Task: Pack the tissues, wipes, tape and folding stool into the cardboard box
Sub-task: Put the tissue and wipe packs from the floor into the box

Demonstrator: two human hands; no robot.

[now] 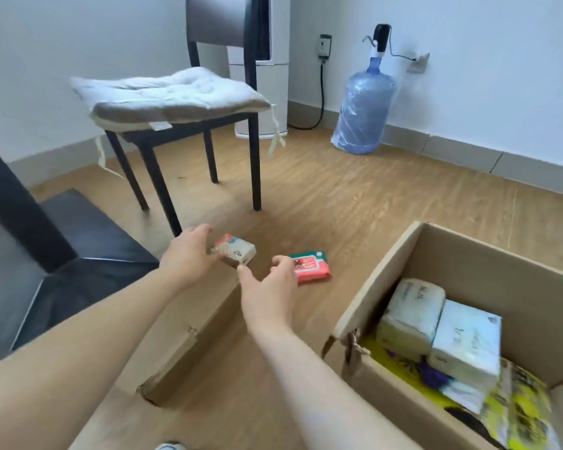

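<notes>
Gripping a small tissue pack [235, 251], left hand [189, 251] fingers curled — right hand [268, 287] fingers spread, touching red wipes [311, 267].

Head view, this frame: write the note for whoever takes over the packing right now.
Left hand: fingers closing on the small white tissue pack on the floor; whether it is lifted, I cannot tell.
Right hand: open, reaching at the red wipes pack on the floor, not gripping it.
Cardboard box: open at the right, with two white tissue packs side by side on yellow patterned bags.
Done: those two packs are in.
Left: the small tissue pack and the wipes. Tape and folding stool cannot be identified in this view; find them.
</notes>
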